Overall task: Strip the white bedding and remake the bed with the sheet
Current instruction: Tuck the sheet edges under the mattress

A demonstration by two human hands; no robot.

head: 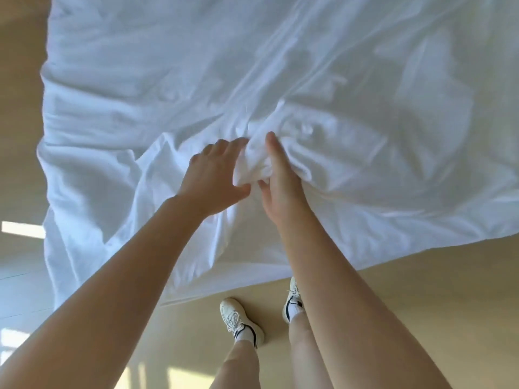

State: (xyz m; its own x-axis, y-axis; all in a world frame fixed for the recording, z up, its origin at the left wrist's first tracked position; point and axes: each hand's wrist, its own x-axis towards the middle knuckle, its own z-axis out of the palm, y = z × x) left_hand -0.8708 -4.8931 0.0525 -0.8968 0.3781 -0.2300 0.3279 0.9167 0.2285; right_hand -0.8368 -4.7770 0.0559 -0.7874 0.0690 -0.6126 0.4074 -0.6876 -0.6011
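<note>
White bedding (252, 80): spread across the bed and filling the upper 2/3 of the view, heavily creased, with folds running toward 1 gathered bunch (252, 164) near the middle of the near side. The near edge hangs over the bedside and ends in a straight hem (196, 293) just above the floor. The mattress itself is fully covered.

Left hand (213, 175): fingers curved over the bunch from the left, thumb underneath, gripping the cloth.

Right hand (278, 186): against the right side of the same bunch, forefinger lying along it and thumb tucked below, pinching the fabric. The 2 hands are nearly touching, with the bunch between them.

Surface and room: tan floor (421, 304) on the near and left sides of the bed, with a paler zone at the left carrying bright light patches (22, 230).

Surroundings: 2 white shoes with dark trim, left shoe (238, 318) and right shoe (292, 299), stand on the floor just beside the hem. Both bare forearms cross the lower view; the right one covers part of the right shoe.
</note>
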